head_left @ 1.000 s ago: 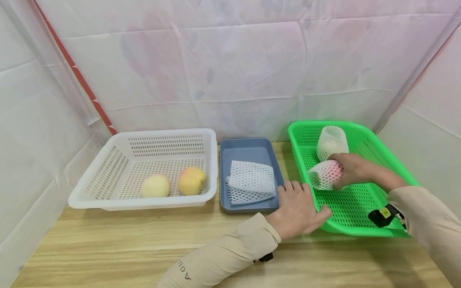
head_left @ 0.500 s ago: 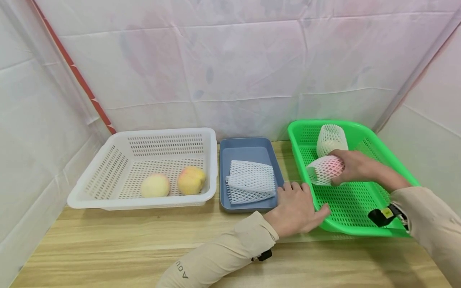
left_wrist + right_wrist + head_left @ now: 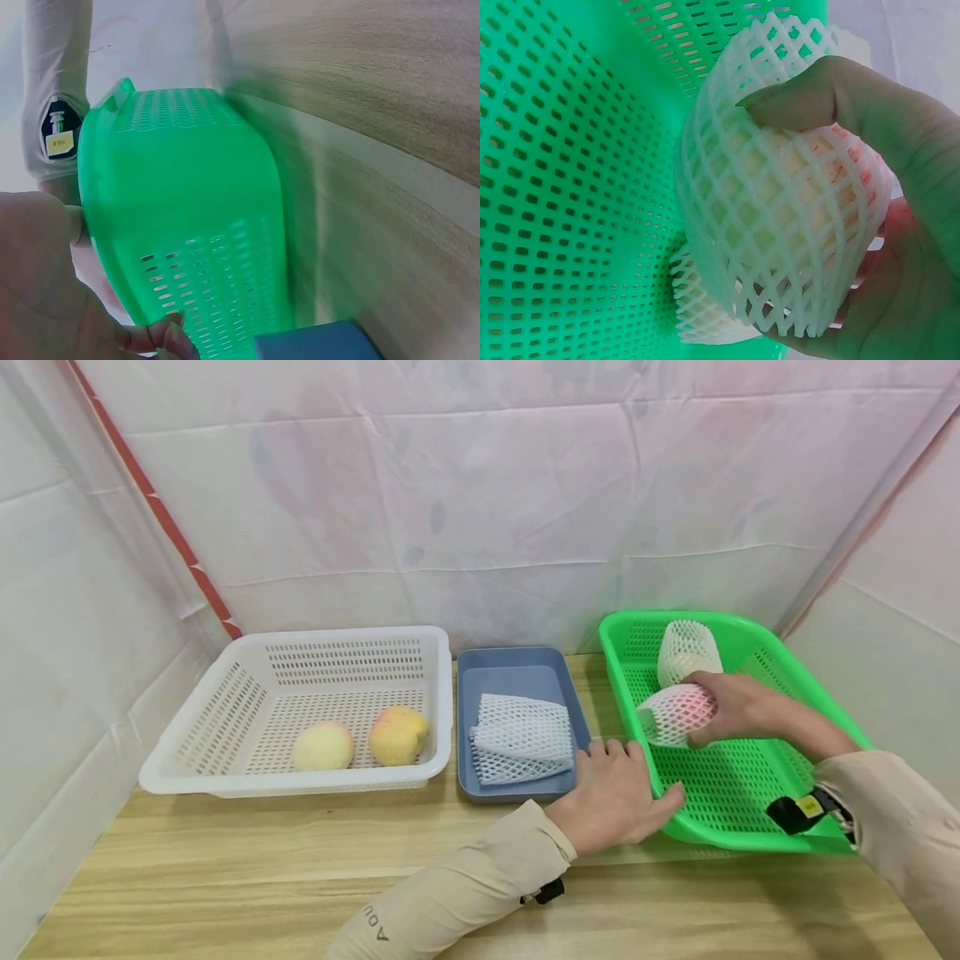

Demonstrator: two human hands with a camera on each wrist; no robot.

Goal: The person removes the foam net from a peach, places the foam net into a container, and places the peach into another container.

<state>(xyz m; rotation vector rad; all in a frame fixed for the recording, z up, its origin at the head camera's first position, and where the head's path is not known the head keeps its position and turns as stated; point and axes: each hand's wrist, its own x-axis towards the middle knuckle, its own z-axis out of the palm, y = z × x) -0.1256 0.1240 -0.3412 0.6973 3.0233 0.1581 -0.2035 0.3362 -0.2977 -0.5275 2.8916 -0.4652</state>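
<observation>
In the green basket [image 3: 731,777], my right hand [image 3: 738,706] holds a peach [image 3: 690,706] in a white foam net sleeve. The thumb lies across the mesh in the right wrist view, the fingers round the far side; reddish skin shows through. Another netted fruit [image 3: 688,656] sits just behind it, against the far part of the basket. My left hand [image 3: 611,797] grips the basket's near left edge. Its thumb hooks over the rim, and in the left wrist view its fingertips [image 3: 176,330] touch the outer wall.
A white basket [image 3: 202,777] at left holds two unwrapped peaches [image 3: 323,746], one pale and one yellow-red. Between the baskets, a blue-grey tray [image 3: 513,677] carries flat foam net sleeves [image 3: 522,739]. All stand on a wooden table [image 3: 285,860] before a cloth-covered wall.
The right hand and netted peach have shifted slightly back and left inside the green basket. The left hand has barely moved, keeping its place at the rim.
</observation>
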